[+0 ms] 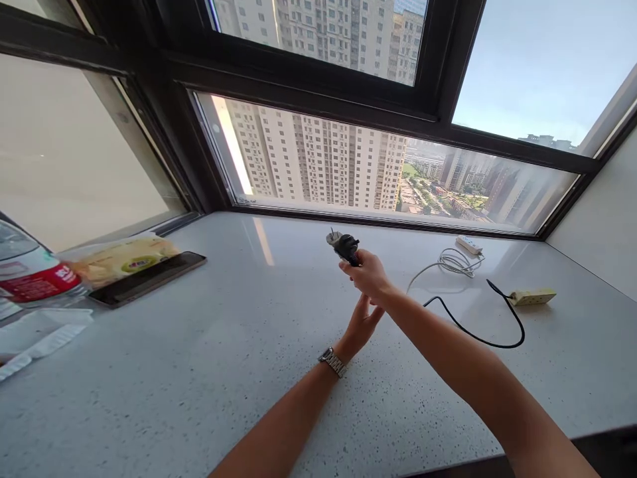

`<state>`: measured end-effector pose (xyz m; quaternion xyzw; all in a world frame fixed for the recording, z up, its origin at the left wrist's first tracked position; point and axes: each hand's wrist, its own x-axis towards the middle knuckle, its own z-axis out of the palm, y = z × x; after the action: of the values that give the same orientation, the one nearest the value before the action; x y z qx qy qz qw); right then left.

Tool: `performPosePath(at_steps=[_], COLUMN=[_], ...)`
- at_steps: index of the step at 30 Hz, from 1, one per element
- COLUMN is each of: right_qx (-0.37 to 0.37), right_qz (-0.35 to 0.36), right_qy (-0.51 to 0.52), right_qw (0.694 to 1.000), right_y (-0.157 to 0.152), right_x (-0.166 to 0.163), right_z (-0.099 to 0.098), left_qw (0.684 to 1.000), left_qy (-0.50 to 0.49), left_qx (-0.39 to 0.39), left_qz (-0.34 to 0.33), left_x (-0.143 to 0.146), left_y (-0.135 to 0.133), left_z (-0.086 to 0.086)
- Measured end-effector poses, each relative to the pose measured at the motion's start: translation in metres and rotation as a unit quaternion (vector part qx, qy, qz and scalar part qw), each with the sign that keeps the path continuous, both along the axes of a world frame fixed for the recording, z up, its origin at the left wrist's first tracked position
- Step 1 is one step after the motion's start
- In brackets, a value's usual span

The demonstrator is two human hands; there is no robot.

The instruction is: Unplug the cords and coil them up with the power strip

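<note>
Right hand [369,273] grips black plug [345,246], raised above the tabletop [199,358]. Left hand [361,325] just beneath, fingers loosely open, holding nothing. Black cord [478,338] trails to yellow power strip [532,296]. Step: handling the plug; next likely needs prongs lined up with a socket.

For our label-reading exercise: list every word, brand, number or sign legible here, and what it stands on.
No text can be read.
Bottle: red label with white marks, too blurred.
Yellow packet: green oval logo, too small.
Wristwatch on the left hand: dial hidden.
Plug in the right hand: no marking visible.
</note>
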<state>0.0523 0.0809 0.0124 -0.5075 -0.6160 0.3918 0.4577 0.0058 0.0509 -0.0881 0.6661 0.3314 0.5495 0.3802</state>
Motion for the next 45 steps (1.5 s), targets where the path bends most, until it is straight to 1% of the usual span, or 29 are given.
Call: performPosePath(at_steps=[2,3,4,6,7,8,9,11,12,13,15,17,18,20,21,22,23,24,25,27,28,29,31,34,37,39,41,43,45], right_qx=[-0.022,-0.021,-0.007,0.049,0.074,0.083,0.075,0.023,0.002,-0.002,0.027,0.079,0.104,0.152,0.174,0.195,0.208,0.207,0.192,0.128,0.094,0.067,0.041,0.039,0.032,0.003,-0.028,-0.036,-0.024], right_qz=[0.006,0.015,0.023,0.032,0.037,0.048,0.064,0.109,0.120,0.121,0.120,0.095,0.063,-0.016,-0.045,-0.054,-0.036,0.000,0.046,0.137,0.168,0.182,0.172,0.087,-0.009,-0.061,-0.090,-0.072,-0.016], right_qy=[0.039,0.046,0.038,-0.014,-0.042,-0.065,-0.083,-0.107,-0.124,-0.146,-0.216,-0.287,-0.311,-0.324,-0.318,-0.306,-0.287,-0.258,-0.221,-0.146,-0.122,-0.116,-0.155,-0.266,-0.360,-0.393,-0.397,-0.380,-0.360], right_qw=[0.999,0.999,0.999,0.998,0.996,0.993,0.992,0.988,0.985,0.982,0.969,0.950,0.943,0.934,0.931,0.930,0.934,0.944,0.955,0.971,0.974,0.974,0.972,0.959,0.932,0.917,0.913,0.922,0.933], right_y=[0.006,0.009,0.010,0.011,0.010,0.007,0.004,-0.007,-0.013,-0.019,-0.031,-0.039,-0.041,-0.041,-0.040,-0.039,-0.039,-0.038,-0.039,-0.043,-0.047,-0.051,-0.058,-0.062,-0.056,-0.052,-0.050,-0.053,-0.059], right_x=[-0.003,-0.001,0.003,0.016,0.025,0.035,0.045,0.065,0.075,0.084,0.100,0.109,0.111,0.110,0.107,0.103,0.098,0.093,0.089,0.084,0.083,0.084,0.090,0.111,0.142,0.162,0.174,0.176,0.169], right_z=[-0.004,-0.005,-0.006,-0.010,-0.013,-0.018,-0.026,-0.045,-0.056,-0.067,-0.086,-0.096,-0.097,-0.095,-0.093,-0.090,-0.088,-0.087,-0.087,-0.087,-0.088,-0.088,-0.085,-0.079,-0.076,-0.076,-0.077,-0.078,-0.077], left_qw=[0.996,0.991,0.987,0.981,0.981,0.982,0.983,0.982,0.979,0.975,0.964,0.942,0.927,0.895,0.879,0.865,0.854,0.847,0.843,0.839,0.840,0.841,0.849,0.863,0.877,0.883,0.886,0.889,0.888], left_qy=[-0.075,-0.112,-0.143,-0.177,-0.180,-0.178,-0.173,-0.164,-0.163,-0.170,-0.212,-0.285,-0.326,-0.398,-0.426,-0.445,-0.455,-0.458,-0.458,-0.459,-0.460,-0.461,-0.459,-0.454,-0.450,-0.452,-0.450,-0.445,-0.443], left_qx=[-0.030,-0.039,-0.045,-0.050,-0.053,-0.057,-0.059,-0.061,-0.062,-0.067,-0.090,-0.128,-0.151,-0.196,-0.216,-0.232,-0.244,-0.252,-0.257,-0.259,-0.257,-0.252,-0.238,-0.205,-0.162,-0.129,-0.109,-0.107,-0.114], left_qz=[-0.038,-0.055,-0.065,-0.066,-0.056,-0.033,-0.001,0.076,0.106,0.126,0.135,0.122,0.105,0.047,0.009,-0.030,-0.066,-0.096,-0.118,-0.133,-0.131,-0.126,-0.109,-0.076,-0.044,-0.015,0.011,0.033,0.054], left_x=[0.003,0.004,0.004,0.004,0.003,0.001,-0.002,-0.008,-0.011,-0.015,-0.023,-0.031,-0.035,-0.039,-0.041,-0.041,-0.040,-0.040,-0.039,-0.039,-0.040,-0.042,-0.049,-0.068,-0.095,-0.112,-0.123,-0.126,-0.123], left_y=[0.000,0.000,0.000,-0.001,-0.002,-0.002,-0.002,-0.001,0.000,0.001,0.005,0.008,0.008,0.004,0.000,-0.006,-0.012,-0.018,-0.023,-0.031,-0.033,-0.033,-0.031,-0.025,-0.023,-0.024,-0.025,-0.024,-0.020], left_z=[0.001,0.003,0.004,0.006,0.007,0.008,0.009,0.012,0.014,0.017,0.024,0.034,0.039,0.050,0.055,0.059,0.064,0.069,0.074,0.087,0.094,0.102,0.120,0.145,0.161,0.164,0.161,0.150,0.136])
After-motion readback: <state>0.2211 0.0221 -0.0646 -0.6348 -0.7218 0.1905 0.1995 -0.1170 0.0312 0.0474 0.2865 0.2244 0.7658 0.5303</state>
